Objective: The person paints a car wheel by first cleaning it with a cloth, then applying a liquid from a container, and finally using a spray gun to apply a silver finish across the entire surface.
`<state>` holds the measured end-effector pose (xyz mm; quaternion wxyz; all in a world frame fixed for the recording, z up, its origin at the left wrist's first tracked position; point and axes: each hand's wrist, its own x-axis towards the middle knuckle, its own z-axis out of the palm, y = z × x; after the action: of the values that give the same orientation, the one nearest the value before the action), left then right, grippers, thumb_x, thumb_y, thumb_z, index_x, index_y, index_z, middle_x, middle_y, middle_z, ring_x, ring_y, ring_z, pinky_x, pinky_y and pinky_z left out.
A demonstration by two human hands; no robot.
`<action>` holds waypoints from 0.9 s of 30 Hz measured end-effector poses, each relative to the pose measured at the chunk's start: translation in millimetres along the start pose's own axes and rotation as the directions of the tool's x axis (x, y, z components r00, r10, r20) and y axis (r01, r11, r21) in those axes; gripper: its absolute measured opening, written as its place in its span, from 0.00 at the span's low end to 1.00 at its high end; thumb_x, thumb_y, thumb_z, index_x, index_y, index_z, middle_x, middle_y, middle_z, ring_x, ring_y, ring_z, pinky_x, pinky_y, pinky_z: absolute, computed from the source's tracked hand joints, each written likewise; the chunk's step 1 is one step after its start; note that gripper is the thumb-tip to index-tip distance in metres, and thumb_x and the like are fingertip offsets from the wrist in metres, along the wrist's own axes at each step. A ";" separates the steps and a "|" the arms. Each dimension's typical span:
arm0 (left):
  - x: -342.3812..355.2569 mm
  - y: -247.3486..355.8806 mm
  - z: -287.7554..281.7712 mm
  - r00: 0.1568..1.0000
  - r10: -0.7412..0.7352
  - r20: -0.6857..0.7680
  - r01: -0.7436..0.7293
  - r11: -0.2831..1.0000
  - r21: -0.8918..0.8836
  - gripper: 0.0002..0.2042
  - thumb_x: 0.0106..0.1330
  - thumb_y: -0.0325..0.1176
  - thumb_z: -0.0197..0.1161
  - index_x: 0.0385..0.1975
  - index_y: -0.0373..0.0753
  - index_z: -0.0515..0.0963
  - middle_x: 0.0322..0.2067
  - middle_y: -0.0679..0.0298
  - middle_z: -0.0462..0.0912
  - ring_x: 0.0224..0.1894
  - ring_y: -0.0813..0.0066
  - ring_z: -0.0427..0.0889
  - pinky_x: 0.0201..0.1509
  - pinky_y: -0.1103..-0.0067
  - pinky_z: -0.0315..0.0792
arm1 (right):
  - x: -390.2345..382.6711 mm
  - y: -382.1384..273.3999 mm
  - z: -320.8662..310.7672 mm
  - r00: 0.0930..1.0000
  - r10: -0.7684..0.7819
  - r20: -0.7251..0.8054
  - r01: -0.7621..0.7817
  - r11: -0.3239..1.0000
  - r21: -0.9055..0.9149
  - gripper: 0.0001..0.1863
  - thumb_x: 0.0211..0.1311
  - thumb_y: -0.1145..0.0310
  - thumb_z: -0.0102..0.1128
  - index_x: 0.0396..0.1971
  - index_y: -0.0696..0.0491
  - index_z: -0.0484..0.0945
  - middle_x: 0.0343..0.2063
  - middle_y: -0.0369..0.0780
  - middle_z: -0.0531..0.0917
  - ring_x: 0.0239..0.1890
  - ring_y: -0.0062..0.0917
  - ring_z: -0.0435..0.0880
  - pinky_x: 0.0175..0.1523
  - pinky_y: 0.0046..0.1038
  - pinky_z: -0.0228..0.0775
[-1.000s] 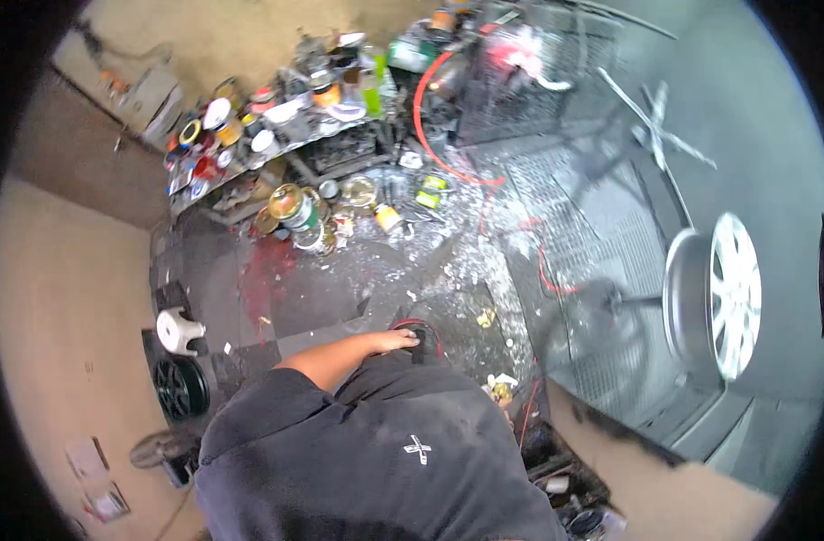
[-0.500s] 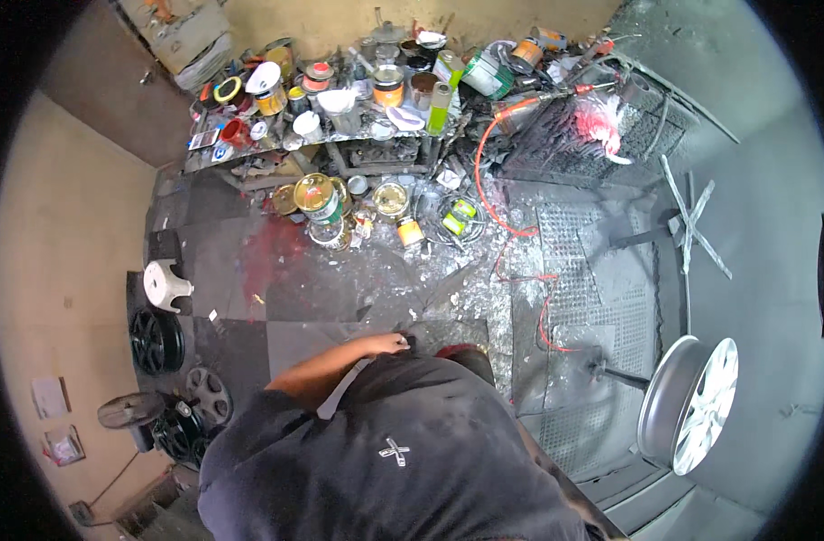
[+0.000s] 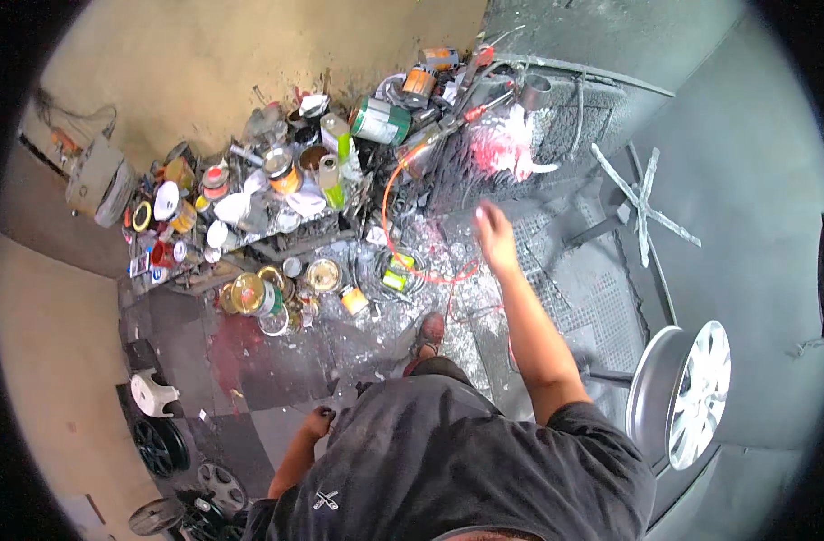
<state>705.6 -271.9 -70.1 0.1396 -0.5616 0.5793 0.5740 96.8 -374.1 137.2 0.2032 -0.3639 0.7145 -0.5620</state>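
We look across a beige wall [image 3: 249,54] at 11 o'clock, a gray wall [image 3: 768,225] at 3, a cluttered bench [image 3: 269,233] at 10, a stool [image 3: 152,394] at 8, and spattered floor [image 3: 367,335] between.

The person wears a faded black T-shirt [image 3: 484,442] with short, loose sleeves [image 3: 597,437]; a small white crossed emblem [image 3: 325,500] marks it at the frame's lower left. A dull reddish shoe [image 3: 432,327] shows near the centre.

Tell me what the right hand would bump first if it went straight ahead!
The right hand would probably meet the dark panel, near its pink patch; how far away is unclear.
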 end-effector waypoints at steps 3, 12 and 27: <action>1.9 -15.4 -1.5 0.980 0.061 -0.189 -0.027 0.984 0.174 0.25 0.69 0.47 0.61 0.54 0.30 0.76 0.41 0.49 0.86 0.39 0.61 0.85 0.46 0.69 0.77 | 127.2 -26.0 14.0 0.977 -0.143 -0.158 0.138 0.990 -0.041 0.27 0.72 0.51 0.53 0.56 0.60 0.76 0.51 0.52 0.83 0.54 0.36 0.82 0.59 0.34 0.71; 11.3 164.1 4.6 0.969 0.005 -0.246 -0.048 0.985 -0.167 0.21 0.69 0.43 0.60 0.54 0.32 0.77 0.39 0.53 0.86 0.39 0.65 0.84 0.46 0.70 0.76 | 353.7 -19.1 51.3 0.781 0.213 -0.586 -0.342 0.932 -0.117 0.36 0.63 0.57 0.61 0.57 0.74 0.63 0.56 0.65 0.71 0.60 0.54 0.73 0.63 0.42 0.68; 69.4 79.9 -82.5 0.997 0.078 -0.021 -0.069 0.954 0.291 0.21 0.69 0.46 0.57 0.54 0.37 0.77 0.48 0.53 0.84 0.52 0.52 0.81 0.58 0.65 0.71 | 399.7 17.8 65.7 0.808 0.230 -0.543 -0.520 0.713 -0.470 0.34 0.53 0.63 0.64 0.53 0.74 0.66 0.53 0.56 0.72 0.56 0.44 0.75 0.60 0.34 0.70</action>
<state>657.7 -396.9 -60.5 0.1896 -0.5223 0.6799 0.4785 -123.3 -714.4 148.9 0.0212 -0.1122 0.9407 -0.3193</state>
